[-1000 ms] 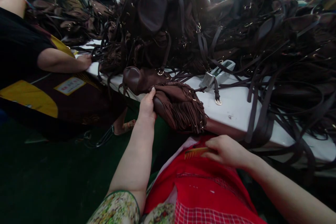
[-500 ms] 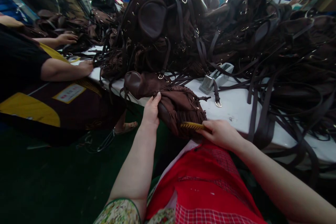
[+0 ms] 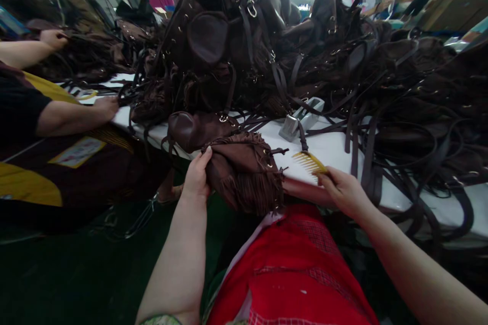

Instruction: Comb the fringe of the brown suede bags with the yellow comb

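My left hand [image 3: 198,173] grips the left side of a brown fringed bag [image 3: 244,172], thumb on top and the other fingers hidden beneath. The bag hangs over the front edge of the table, its fringe strands drooping toward me. In my right hand [image 3: 339,188] is a yellow comb [image 3: 310,163], pinched by its near end with the teeth pointing left and down. The comb is apart from the fringe, above the white tabletop to the right of the bag.
Piles of dark brown bags [image 3: 213,40] and straps cover the white table [image 3: 335,148]. A grey tape dispenser [image 3: 301,119] stands behind the comb. At the left, a co-worker's hand [image 3: 104,109] rests at the table edge. Long straps [image 3: 371,162] hang over the front at right.
The comb in my right hand has left the fringe, moving up and right over the table. My left hand keeps its hold on the bag. The co-worker's farther hand has risen.
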Action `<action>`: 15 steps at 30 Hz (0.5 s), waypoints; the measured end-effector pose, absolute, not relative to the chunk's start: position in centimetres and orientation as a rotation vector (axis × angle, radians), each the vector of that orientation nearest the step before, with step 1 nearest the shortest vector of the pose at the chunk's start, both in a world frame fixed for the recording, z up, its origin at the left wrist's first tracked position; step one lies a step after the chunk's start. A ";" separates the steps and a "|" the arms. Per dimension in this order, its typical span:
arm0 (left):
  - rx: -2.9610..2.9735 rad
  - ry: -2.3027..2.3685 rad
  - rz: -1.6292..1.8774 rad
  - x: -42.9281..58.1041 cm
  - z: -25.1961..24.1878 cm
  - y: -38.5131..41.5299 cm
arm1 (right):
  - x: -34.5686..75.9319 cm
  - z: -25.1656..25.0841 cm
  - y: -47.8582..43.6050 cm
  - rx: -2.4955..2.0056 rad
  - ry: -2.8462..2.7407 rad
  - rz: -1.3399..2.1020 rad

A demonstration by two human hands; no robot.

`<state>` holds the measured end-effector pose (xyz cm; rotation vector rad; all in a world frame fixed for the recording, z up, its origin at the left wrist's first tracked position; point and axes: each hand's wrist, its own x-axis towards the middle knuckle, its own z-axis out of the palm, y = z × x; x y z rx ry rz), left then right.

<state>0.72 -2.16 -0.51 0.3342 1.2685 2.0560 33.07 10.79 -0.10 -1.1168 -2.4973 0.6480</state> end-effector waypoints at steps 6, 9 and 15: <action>0.373 1.442 1.684 -2.0 0.3 -11.4 | 34.9 -2.1 15.9 -1.417 -2.397 0.078; 0.477 1.474 1.284 -3.6 0.1 -17.0 | 35.1 -3.7 17.6 -1.468 -2.449 0.019; 0.406 1.658 0.951 -5.2 -1.3 -27.3 | 34.9 -4.5 19.5 -1.556 -2.517 -0.005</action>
